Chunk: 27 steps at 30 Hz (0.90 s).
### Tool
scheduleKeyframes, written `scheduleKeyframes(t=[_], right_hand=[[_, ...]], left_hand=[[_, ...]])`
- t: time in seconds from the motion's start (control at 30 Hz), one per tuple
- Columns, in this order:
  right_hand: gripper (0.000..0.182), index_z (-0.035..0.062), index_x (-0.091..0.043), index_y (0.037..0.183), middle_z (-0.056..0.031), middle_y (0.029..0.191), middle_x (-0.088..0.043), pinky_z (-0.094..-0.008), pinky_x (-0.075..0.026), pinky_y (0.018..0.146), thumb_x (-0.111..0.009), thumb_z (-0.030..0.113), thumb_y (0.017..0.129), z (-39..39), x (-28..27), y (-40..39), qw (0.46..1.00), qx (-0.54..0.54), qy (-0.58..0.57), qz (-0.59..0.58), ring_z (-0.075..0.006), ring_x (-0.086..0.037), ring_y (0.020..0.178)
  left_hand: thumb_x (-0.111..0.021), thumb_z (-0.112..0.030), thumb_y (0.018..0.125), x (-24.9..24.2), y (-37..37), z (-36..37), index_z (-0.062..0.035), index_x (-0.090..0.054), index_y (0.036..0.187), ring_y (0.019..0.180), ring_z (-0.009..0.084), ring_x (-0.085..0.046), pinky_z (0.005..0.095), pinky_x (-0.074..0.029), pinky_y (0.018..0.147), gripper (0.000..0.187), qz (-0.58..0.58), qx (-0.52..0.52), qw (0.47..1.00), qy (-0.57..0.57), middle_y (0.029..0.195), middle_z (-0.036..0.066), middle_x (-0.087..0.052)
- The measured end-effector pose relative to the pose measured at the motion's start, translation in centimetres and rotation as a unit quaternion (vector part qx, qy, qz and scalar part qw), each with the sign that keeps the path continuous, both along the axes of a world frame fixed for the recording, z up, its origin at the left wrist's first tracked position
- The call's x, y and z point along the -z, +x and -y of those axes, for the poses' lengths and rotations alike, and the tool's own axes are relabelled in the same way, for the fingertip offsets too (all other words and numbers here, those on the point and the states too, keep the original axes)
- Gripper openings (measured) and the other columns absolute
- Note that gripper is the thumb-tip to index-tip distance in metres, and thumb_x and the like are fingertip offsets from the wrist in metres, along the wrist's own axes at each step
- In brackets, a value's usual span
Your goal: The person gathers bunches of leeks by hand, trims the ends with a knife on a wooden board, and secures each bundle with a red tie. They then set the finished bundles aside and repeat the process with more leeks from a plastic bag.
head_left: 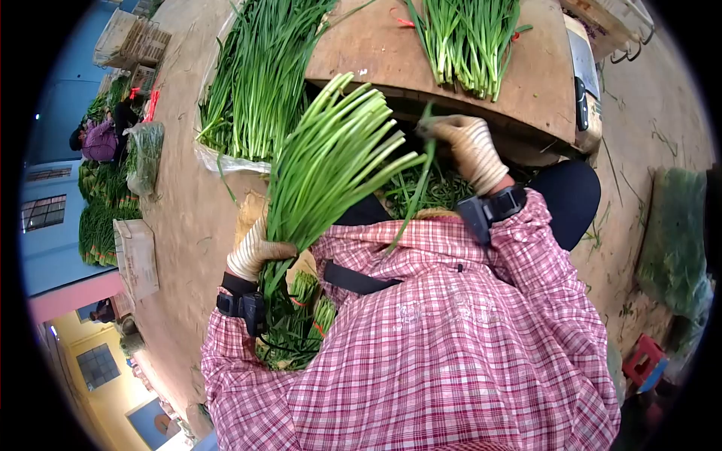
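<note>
My left hand point(258, 251), in a striped glove, is wrapped round a thick bunch of garlic chives point(331, 158), whose pale cut ends fan out towards the upper right. Over to the right, my gloved right hand point(472, 152) has its fingers closed on a loose chive leaf point(421, 188) that hangs down; the fingertips are slightly blurred. A large pile of chives point(259, 83) lies on clear plastic beyond my left hand. Chives tied with red point(470, 45) rest on the wooden board point(361, 46) ahead.
A knife with a black handle point(581, 104) lies at the board's right edge. Leaf scraps point(425, 188) lie below the board. Tied bundles point(323, 316) are by my left side. Filled plastic bags point(671, 237) and a red stool point(643, 361) stand right. Another person point(98, 140) sits far left.
</note>
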State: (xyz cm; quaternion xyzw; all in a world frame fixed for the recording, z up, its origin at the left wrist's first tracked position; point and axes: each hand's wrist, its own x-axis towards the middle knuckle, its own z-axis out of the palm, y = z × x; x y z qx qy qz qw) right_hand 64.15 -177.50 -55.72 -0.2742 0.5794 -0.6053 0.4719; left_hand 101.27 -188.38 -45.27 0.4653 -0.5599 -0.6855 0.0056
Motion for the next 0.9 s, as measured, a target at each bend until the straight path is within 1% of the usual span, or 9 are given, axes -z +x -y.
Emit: scheduleKeyframes(t=[0.1,0.3,0.47,0.53,0.57,0.63,0.83,0.87,0.9], right_hand=[[0.024,0.0049,-0.072,0.095,-0.0172,0.095,-0.070,-0.0393,-0.053,0.076,-0.069,0.024,0.081,-1.5,1.5,-2.3,0.775,-0.108,0.227,-0.580,-0.0300,-0.068,0.087],[0.031,-0.0052,-0.068,0.093,-0.0094,0.072,-0.069,-0.0257,-0.051,0.056,-0.067,0.026,0.090,-0.7,-3.3,3.0,0.992,-0.091,0.047,0.073,-0.0129,-0.063,0.058],[0.025,-0.0050,-0.065,0.090,-0.0113,0.073,-0.069,-0.0258,-0.050,0.051,-0.067,0.020,0.088,-0.8,-3.5,0.9,0.994,0.048,0.062,0.069,-0.0140,-0.063,0.055],[0.024,-0.0025,-0.067,0.089,-0.0130,0.073,-0.070,-0.0333,-0.054,0.057,-0.067,0.021,0.087,-1.6,-0.9,-2.1,0.970,0.094,0.136,-0.175,-0.0203,-0.067,0.060],[0.025,0.0015,-0.069,0.092,-0.0166,0.080,-0.071,-0.0399,-0.056,0.065,-0.069,0.025,0.084,-2.3,-0.2,-3.5,0.769,-0.011,0.233,-0.595,-0.0292,-0.069,0.070],[0.028,0.0061,-0.070,0.097,-0.0176,0.090,-0.070,-0.0434,-0.054,0.075,-0.069,0.030,0.082,-3.0,0.0,-3.5,0.688,-0.178,0.342,-0.616,-0.0355,-0.067,0.085],[0.029,0.0033,-0.067,0.107,-0.0169,0.112,-0.065,-0.0355,-0.050,0.084,-0.064,0.023,0.086,3.9,-8.2,-1.2,0.938,0.000,-0.144,-0.316,-0.0328,-0.064,0.097],[0.028,0.0032,-0.067,0.107,-0.0169,0.113,-0.065,-0.0347,-0.051,0.080,-0.065,0.021,0.085,4.3,-11.2,-0.4,0.996,-0.054,-0.066,0.014,-0.0309,-0.066,0.092],[0.028,0.0035,-0.067,0.109,-0.0162,0.109,-0.067,-0.0339,-0.051,0.078,-0.066,0.017,0.084,5.3,-10.2,-1.8,0.971,-0.163,-0.118,-0.131,-0.0289,-0.066,0.089]], left_hand=[[-0.068,0.001,0.069,-0.6,0.0,-0.3,-0.0027,-0.052,0.130,0.096,0.0144,-0.060,0.0275,-0.048,0.086,0.063,-0.012,-0.049,0.999,0.019,0.110,0.004,-0.064],[-0.069,0.001,0.070,-0.4,-1.3,-0.5,-0.0018,-0.054,0.128,0.095,0.0143,-0.060,0.0268,-0.049,0.084,0.060,-0.023,-0.035,0.999,0.002,0.110,0.003,-0.064],[-0.070,0.001,0.070,-0.8,-1.0,-0.3,-0.0012,-0.052,0.130,0.097,0.0147,-0.060,0.0267,-0.049,0.085,0.062,-0.012,-0.008,0.999,-0.031,0.110,0.003,-0.064],[-0.066,0.002,0.063,-1.1,-0.2,-0.5,-0.0013,-0.045,0.136,0.104,0.0217,-0.060,0.0312,-0.046,0.094,0.076,-0.051,-0.095,0.994,0.021,0.116,0.009,-0.062],[-0.065,0.003,0.059,-1.1,0.2,-0.7,-0.0013,-0.041,0.139,0.108,0.0252,-0.060,0.0334,-0.045,0.098,0.084,-0.071,-0.138,0.987,0.047,0.119,0.013,-0.061],[-0.062,0.005,0.061,-1.4,0.1,-0.6,0.0020,-0.046,0.133,0.103,0.0269,-0.063,0.0338,-0.047,0.095,0.074,-0.102,-0.176,0.977,0.062,0.111,0.016,-0.065],[-0.076,0.000,0.070,-2.0,-1.9,0.0,-0.0013,-0.058,0.123,0.095,0.0151,-0.061,0.0275,-0.049,0.085,0.056,-0.021,0.030,0.997,-0.072,0.106,0.005,-0.066],[-0.078,-0.002,0.070,-2.3,-2.6,0.0,-0.0008,-0.058,0.123,0.096,0.0146,-0.061,0.0280,-0.049,0.086,0.057,-0.015,0.053,0.996,-0.069,0.107,0.005,-0.067],[-0.080,-0.005,0.070,-2.7,-3.3,0.0,-0.0003,-0.058,0.123,0.096,0.0140,-0.061,0.0285,-0.049,0.086,0.058,-0.009,0.076,0.995,-0.066,0.107,0.005,-0.067]])
